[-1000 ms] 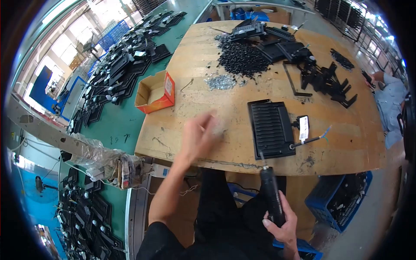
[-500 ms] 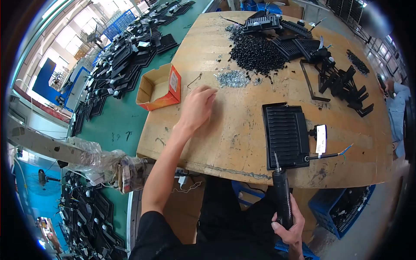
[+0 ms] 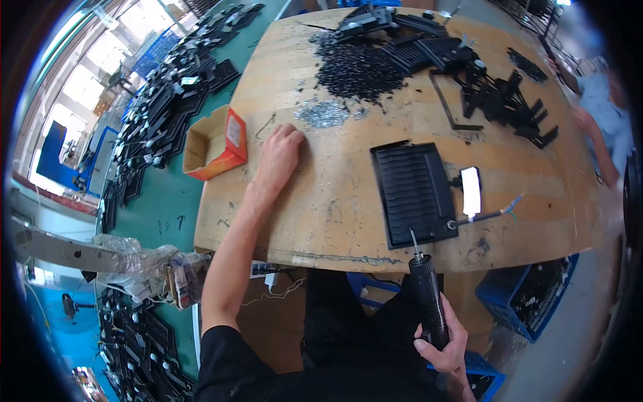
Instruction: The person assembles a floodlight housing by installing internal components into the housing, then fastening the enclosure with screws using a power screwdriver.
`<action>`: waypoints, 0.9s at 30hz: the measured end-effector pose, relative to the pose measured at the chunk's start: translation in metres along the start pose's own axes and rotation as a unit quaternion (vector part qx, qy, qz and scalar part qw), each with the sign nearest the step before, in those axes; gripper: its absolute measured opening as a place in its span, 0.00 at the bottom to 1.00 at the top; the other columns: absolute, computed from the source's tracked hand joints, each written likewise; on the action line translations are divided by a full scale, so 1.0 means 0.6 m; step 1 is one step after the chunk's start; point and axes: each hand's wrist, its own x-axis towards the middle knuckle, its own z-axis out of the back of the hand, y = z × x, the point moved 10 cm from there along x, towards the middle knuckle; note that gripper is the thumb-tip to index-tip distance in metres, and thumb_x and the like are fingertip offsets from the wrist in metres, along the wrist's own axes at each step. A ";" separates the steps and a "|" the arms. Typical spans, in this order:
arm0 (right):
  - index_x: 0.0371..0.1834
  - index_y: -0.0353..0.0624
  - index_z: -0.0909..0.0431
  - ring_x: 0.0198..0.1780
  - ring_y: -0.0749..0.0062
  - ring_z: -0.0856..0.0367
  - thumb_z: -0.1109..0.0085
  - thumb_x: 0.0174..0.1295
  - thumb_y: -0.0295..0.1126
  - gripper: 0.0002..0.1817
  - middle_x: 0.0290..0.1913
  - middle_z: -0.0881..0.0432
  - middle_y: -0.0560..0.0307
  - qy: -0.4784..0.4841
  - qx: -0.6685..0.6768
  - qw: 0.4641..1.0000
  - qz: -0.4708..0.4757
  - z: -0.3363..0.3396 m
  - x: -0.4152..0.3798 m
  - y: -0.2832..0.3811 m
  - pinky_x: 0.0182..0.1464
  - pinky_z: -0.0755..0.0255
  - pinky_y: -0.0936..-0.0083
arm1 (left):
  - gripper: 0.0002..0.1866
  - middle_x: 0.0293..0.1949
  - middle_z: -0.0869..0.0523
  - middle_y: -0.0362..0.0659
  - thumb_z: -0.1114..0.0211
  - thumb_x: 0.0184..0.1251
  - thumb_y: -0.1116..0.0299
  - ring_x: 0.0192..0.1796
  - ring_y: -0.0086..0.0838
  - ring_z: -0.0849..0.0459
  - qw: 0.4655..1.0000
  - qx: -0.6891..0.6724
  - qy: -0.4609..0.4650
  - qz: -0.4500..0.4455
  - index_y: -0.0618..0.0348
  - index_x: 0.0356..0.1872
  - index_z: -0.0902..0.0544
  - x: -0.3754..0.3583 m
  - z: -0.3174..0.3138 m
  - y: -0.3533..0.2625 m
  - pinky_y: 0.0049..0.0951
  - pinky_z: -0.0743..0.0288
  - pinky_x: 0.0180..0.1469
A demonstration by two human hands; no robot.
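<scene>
My left hand (image 3: pixel 278 157) rests on the wooden table with its fingers curled together, right of an open orange box (image 3: pixel 216 145); whether anything is inside the fingers is hidden. My right hand (image 3: pixel 445 340) is wrapped round a black electric screwdriver (image 3: pixel 427 295) beyond the table's front edge. The screwdriver's bit points up at the near edge of a black finned lamp housing (image 3: pixel 410 194), which has a white tag (image 3: pixel 471 192) and a short cable. A bent wire hook (image 3: pixel 266 125) lies between the box and my left hand.
Black screws (image 3: pixel 362 72) and silver washers (image 3: pixel 323 114) are heaped on the table (image 3: pixel 321 194). Black brackets (image 3: pixel 502 100) lie at the right, with more housings behind. Lamps cover the green bench (image 3: pixel 175 201). Another person (image 3: pixel 606 114) is at the far right. A blue crate (image 3: pixel 529 298) stands below.
The view has shifted, so the table and its things appear further left and higher. My left hand's fingers look more curled. The other person shows more, with an arm near the table's right edge.
</scene>
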 end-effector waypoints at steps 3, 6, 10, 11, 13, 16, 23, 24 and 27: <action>0.85 0.25 0.45 0.37 0.80 0.18 0.24 0.56 0.30 0.55 0.38 0.14 0.56 -0.028 -0.009 1.000 -0.011 0.032 -0.037 -0.008 0.44 0.22 0.81 | 0.09 0.46 0.11 0.51 0.37 0.71 0.77 0.52 0.47 0.12 1.000 -0.015 -0.005 -0.004 0.63 0.43 0.10 0.008 0.010 -0.008 0.44 0.18 0.57; 0.84 0.24 0.44 0.39 0.79 0.16 0.23 0.56 0.29 0.54 0.39 0.14 0.56 -0.053 0.015 0.998 -0.025 0.049 -0.068 -0.027 0.48 0.21 0.78 | 0.09 0.45 0.10 0.52 0.37 0.74 0.75 0.49 0.51 0.11 0.999 -0.049 -0.004 0.005 0.66 0.44 0.10 0.011 0.017 0.011 0.45 0.18 0.55; 0.84 0.24 0.44 0.39 0.79 0.17 0.23 0.57 0.30 0.54 0.39 0.14 0.56 -0.085 0.052 0.994 -0.039 0.057 -0.091 -0.046 0.47 0.22 0.78 | 0.09 0.46 0.10 0.53 0.36 0.73 0.75 0.48 0.51 0.11 0.998 -0.062 -0.012 0.019 0.66 0.45 0.10 0.009 0.023 0.011 0.46 0.18 0.55; 0.84 0.24 0.44 0.39 0.79 0.17 0.23 0.57 0.30 0.54 0.39 0.14 0.56 -0.085 0.051 0.994 -0.038 0.057 -0.092 -0.045 0.47 0.22 0.78 | 0.09 0.45 0.10 0.53 0.36 0.72 0.75 0.48 0.50 0.11 0.999 -0.038 -0.005 -0.017 0.65 0.44 0.09 0.010 0.020 -0.006 0.46 0.18 0.55; 0.85 0.25 0.44 0.39 0.79 0.17 0.23 0.57 0.29 0.54 0.40 0.15 0.56 -0.075 0.064 0.994 -0.041 0.055 -0.092 -0.045 0.47 0.22 0.78 | 0.08 0.45 0.10 0.52 0.36 0.71 0.75 0.47 0.50 0.11 0.999 0.000 0.004 -0.038 0.64 0.43 0.09 0.009 0.013 -0.017 0.46 0.17 0.54; 0.85 0.26 0.43 0.41 0.79 0.17 0.23 0.57 0.28 0.53 0.43 0.14 0.56 -0.066 0.051 0.996 -0.038 0.057 -0.091 -0.043 0.50 0.22 0.78 | 0.07 0.44 0.11 0.51 0.36 0.68 0.75 0.46 0.49 0.11 0.994 0.071 0.024 -0.080 0.62 0.41 0.10 0.010 -0.004 -0.027 0.46 0.17 0.53; 0.86 0.34 0.40 0.52 0.78 0.16 0.22 0.60 0.31 0.51 0.56 0.12 0.54 -0.053 -0.025 0.998 -0.031 0.063 -0.090 -0.043 0.59 0.24 0.78 | 0.06 0.39 0.11 0.52 0.37 0.77 0.71 0.43 0.51 0.10 0.998 -0.050 -0.036 0.030 0.61 0.45 0.14 0.039 0.046 -0.094 0.46 0.17 0.48; 0.86 0.34 0.40 0.52 0.78 0.16 0.22 0.60 0.31 0.51 0.56 0.12 0.54 -0.061 -0.026 0.997 -0.035 0.062 -0.089 -0.040 0.59 0.24 0.78 | 0.06 0.39 0.11 0.52 0.37 0.77 0.71 0.43 0.51 0.10 0.997 -0.057 -0.033 0.026 0.61 0.45 0.14 0.043 0.045 -0.147 0.46 0.17 0.48; 0.86 0.34 0.41 0.49 0.79 0.16 0.23 0.62 0.31 0.50 0.58 0.13 0.54 -0.067 0.036 0.995 -0.068 0.056 -0.086 -0.039 0.57 0.23 0.78 | 0.05 0.41 0.09 0.54 0.36 0.76 0.74 0.43 0.54 0.11 0.960 -0.250 -0.117 0.043 0.62 0.47 0.15 0.042 0.036 -0.254 0.47 0.18 0.46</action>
